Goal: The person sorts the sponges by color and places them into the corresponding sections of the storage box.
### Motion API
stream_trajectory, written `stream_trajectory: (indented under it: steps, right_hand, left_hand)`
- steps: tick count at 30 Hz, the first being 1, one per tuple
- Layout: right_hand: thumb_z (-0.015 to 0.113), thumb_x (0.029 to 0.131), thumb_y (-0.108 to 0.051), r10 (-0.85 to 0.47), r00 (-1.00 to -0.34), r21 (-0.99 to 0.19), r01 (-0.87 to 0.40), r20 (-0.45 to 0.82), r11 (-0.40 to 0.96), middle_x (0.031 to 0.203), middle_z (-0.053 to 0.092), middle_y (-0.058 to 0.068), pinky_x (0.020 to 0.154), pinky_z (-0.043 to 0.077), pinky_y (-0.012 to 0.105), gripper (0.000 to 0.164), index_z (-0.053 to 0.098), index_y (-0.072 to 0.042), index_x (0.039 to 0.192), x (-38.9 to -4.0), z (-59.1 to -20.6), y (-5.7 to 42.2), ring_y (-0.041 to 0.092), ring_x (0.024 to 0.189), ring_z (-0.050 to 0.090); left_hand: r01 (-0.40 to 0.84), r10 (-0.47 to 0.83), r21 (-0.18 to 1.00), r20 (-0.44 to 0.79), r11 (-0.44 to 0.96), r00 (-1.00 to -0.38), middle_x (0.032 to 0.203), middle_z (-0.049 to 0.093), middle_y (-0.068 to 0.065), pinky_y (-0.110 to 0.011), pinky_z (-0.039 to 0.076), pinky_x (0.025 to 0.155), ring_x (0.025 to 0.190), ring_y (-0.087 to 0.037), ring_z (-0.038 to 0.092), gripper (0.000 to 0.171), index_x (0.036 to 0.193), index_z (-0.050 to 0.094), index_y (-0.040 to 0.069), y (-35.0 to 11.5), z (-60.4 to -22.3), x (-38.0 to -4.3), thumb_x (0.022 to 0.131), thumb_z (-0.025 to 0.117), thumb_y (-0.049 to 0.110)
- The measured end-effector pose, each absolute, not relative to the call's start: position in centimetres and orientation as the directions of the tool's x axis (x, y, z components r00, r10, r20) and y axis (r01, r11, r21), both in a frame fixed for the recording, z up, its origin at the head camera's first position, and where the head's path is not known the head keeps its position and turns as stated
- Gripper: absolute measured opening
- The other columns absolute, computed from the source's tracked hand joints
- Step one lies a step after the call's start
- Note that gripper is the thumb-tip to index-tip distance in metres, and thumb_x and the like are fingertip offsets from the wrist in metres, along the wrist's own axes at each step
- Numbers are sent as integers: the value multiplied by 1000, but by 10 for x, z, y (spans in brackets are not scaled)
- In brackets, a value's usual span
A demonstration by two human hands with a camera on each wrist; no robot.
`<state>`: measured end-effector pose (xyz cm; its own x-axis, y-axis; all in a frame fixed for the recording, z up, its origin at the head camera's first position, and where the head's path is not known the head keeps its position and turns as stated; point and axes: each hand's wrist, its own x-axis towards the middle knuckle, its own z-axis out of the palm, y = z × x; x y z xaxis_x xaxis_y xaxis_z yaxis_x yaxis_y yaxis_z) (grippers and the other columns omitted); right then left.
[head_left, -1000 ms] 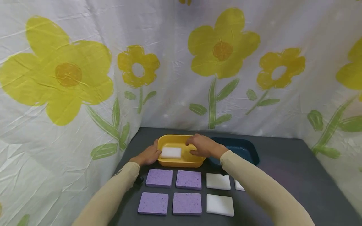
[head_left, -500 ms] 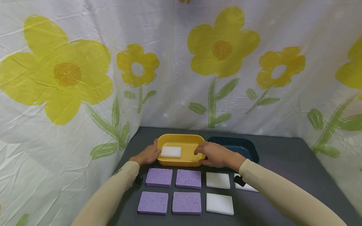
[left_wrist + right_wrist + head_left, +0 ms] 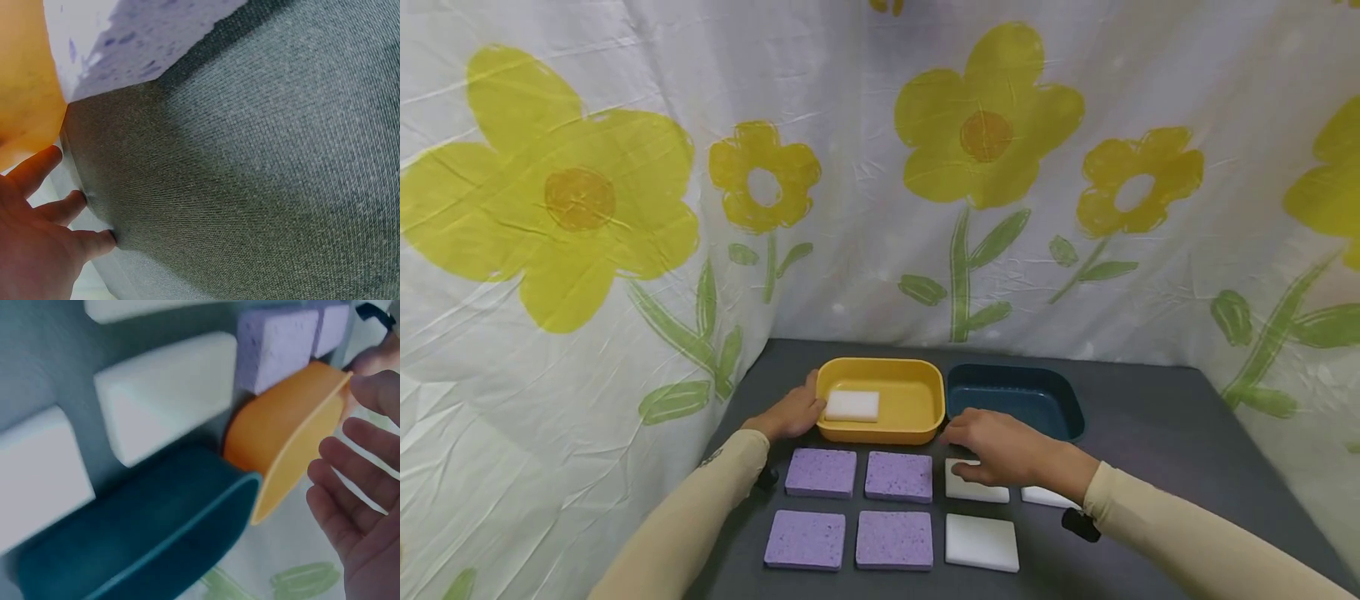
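- Head: near the table's (image 3: 1165, 450) far left corner, the left hand (image 3: 790, 412) is at the left end of the yellow tray (image 3: 917, 402), just beside the white sponge (image 3: 853, 406) inside. The right hand (image 3: 1011, 452) partly covers a second white sponge (image 3: 987, 494).
- Left wrist: the left hand's fingers are spread, fairly straight.
- Right wrist: the right hand's relaxed fingers are clear of the sponges.

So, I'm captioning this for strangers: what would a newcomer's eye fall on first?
Probably the large yellow printed flowers on the white hanging sheet, filling the head view's upper part. Next, perhaps, the yellow rounded-rectangular plastic-looking tray on the dark gray table, left of a dark teal tray. Nearer, four speckled purple rectangular sponges lie left of three plain white sponges.
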<state>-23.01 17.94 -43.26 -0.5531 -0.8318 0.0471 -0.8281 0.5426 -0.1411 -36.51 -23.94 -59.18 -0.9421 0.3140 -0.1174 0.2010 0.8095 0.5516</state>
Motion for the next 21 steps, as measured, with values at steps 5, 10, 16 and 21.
stream_trajectory:
  steps: [5,10,16,21]
  right_hand:
    - [83,97,-29,-829,-559,-158,-819,-3,552,124,78,1,93,63,39,33,78,-14,127,-209,-441,192,17,112,72]
    - [83,97,-31,-813,-581,-186,-796,-36,577,126,78,2,95,63,40,37,78,-12,128,-193,-451,203,18,114,73]
    - [87,92,-32,-808,-588,-201,-789,-28,581,119,79,-2,91,63,38,36,79,-14,122,-176,-460,211,13,109,73]
    - [90,87,-33,-795,-604,-222,-768,-60,600,116,77,-6,87,62,35,33,78,-19,114,-169,-471,213,7,104,71]
  left_hand:
    - [197,312,561,-116,804,-943,163,49,-31,-60,39,125,147,-42,55,81,171,7,-1,-243,-606,-373,109,45,35]
    - [203,316,549,-118,810,-941,164,47,-33,-62,37,126,149,-44,52,81,172,4,-2,-249,-619,-385,110,43,34]
    - [202,325,555,-132,807,-936,161,47,-38,-63,39,124,148,-49,52,78,169,7,-8,-238,-586,-366,111,40,31]
    - [179,320,575,-153,798,-935,162,44,-40,-64,35,126,150,-51,49,75,167,7,-12,-223,-546,-336,110,40,23]
